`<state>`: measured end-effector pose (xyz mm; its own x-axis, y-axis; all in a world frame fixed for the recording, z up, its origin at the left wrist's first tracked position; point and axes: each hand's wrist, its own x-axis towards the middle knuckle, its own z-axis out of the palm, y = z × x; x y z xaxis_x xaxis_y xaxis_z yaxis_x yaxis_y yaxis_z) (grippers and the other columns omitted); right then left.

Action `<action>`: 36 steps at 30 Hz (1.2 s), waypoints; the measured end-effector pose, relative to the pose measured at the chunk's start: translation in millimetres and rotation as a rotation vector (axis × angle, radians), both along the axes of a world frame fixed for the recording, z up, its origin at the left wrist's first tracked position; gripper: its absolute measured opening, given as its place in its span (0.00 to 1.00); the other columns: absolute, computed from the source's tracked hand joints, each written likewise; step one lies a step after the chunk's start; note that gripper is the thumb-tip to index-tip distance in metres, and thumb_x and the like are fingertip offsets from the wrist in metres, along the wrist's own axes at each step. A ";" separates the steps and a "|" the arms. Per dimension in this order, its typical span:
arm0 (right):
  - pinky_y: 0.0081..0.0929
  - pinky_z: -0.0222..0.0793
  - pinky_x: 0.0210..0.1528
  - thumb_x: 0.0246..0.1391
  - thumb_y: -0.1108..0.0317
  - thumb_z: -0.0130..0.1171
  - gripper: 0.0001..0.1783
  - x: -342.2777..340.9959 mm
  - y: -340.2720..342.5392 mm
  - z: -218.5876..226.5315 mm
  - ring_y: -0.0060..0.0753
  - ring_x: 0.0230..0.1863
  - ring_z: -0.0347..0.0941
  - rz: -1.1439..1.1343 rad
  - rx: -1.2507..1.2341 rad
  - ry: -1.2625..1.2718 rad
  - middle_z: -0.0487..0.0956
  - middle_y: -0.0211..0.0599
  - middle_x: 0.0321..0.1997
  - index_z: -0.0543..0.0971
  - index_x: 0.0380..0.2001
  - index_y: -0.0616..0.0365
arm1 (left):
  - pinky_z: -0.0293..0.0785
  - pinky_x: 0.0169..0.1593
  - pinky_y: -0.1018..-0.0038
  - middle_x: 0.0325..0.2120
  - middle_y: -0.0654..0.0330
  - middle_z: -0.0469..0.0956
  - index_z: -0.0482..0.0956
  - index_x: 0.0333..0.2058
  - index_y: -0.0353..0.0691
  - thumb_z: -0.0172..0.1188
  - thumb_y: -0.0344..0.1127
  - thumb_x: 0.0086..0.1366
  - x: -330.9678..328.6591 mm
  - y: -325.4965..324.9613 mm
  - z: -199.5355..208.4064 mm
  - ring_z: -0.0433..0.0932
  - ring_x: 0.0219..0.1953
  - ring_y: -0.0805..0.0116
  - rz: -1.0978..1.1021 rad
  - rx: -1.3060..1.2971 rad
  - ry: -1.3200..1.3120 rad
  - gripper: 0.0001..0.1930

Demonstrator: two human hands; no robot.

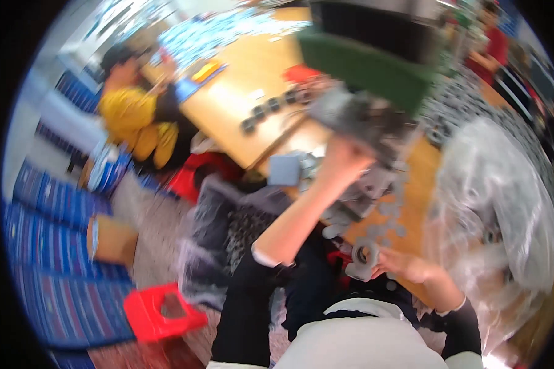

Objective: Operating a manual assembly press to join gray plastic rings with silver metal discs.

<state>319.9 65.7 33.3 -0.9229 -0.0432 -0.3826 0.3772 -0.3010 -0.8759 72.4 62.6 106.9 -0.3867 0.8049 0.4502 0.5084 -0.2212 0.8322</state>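
Observation:
My left hand (346,158) reaches up to a bench machine with a green body (363,64). Its fingers are smeared by motion and partly hidden at the machine's grey metal lower part (372,126). Close to my lap, my right hand (406,264) is closed on the edge of a grey ring-shaped part (364,253) with a round hole. Several flat grey discs (385,229) lie on the wooden table between the machine and my right hand. A grey-blue square block (284,170) sits left of my left forearm.
Several dark cylindrical parts (260,113) stand in a row on the table. At right are a large clear plastic bag (492,203) and a heap of grey parts (468,101). A plastic-lined container of dark pieces (246,234) and a red stool (163,313) stand at left. A co-worker in yellow (129,117) sits far left.

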 end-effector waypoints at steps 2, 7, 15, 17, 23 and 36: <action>0.32 0.62 0.54 0.62 0.45 0.38 0.29 -46.3 -27.3 -6.1 0.31 0.49 0.68 0.149 0.070 -0.028 0.71 0.35 0.47 0.60 0.58 0.54 | 0.67 0.18 0.74 0.08 0.60 0.72 0.78 0.16 0.35 0.60 0.29 0.45 -0.6 -2.3 3.4 0.72 0.11 0.70 -0.026 -0.055 -0.038 0.05; 0.29 0.58 0.59 0.59 0.64 0.50 0.23 -171.7 -97.5 -67.8 0.29 0.55 0.65 0.394 0.073 0.463 0.70 0.35 0.54 0.63 0.56 0.56 | 0.71 0.26 0.68 0.18 0.55 0.76 0.76 0.26 0.33 0.64 0.34 0.44 11.7 -0.1 6.3 0.77 0.21 0.60 0.004 0.172 -0.104 0.12; 0.34 0.60 0.58 0.54 0.54 0.54 0.27 -131.9 -89.3 -52.4 0.47 0.56 0.66 0.445 0.657 0.384 0.71 0.51 0.53 0.70 0.50 0.65 | 0.72 0.32 0.66 0.22 0.55 0.79 0.79 0.26 0.38 0.66 0.34 0.40 0.1 -3.2 -21.8 0.78 0.26 0.55 0.087 0.159 -0.013 0.11; 0.35 0.62 0.56 0.55 0.48 0.51 0.32 -95.7 -68.4 -27.0 0.50 0.55 0.66 0.512 0.858 0.147 0.71 0.53 0.52 0.70 0.49 0.68 | 0.71 0.35 0.66 0.24 0.56 0.79 0.78 0.30 0.38 0.67 0.34 0.41 2.1 -9.4 -25.2 0.78 0.30 0.56 0.075 0.098 -0.045 0.14; 0.33 0.64 0.54 0.55 0.49 0.53 0.31 -8.8 -24.6 37.7 0.48 0.52 0.68 0.132 0.823 0.179 0.72 0.52 0.50 0.70 0.51 0.66 | 0.67 0.51 0.71 0.37 0.55 0.77 0.75 0.39 0.38 0.67 0.34 0.48 14.3 -53.8 -52.0 0.76 0.40 0.58 0.451 0.218 -0.021 0.19; 0.28 0.68 0.43 0.49 0.64 0.60 0.21 228.4 94.4 0.6 0.34 0.41 0.74 -1.250 1.126 -0.529 0.78 0.47 0.40 0.74 0.46 0.63 | 0.53 0.58 0.58 0.57 0.50 0.58 0.53 0.57 0.42 0.62 0.48 0.56 -179.0 -259.4 -233.8 0.57 0.58 0.54 0.672 -0.596 -0.143 0.36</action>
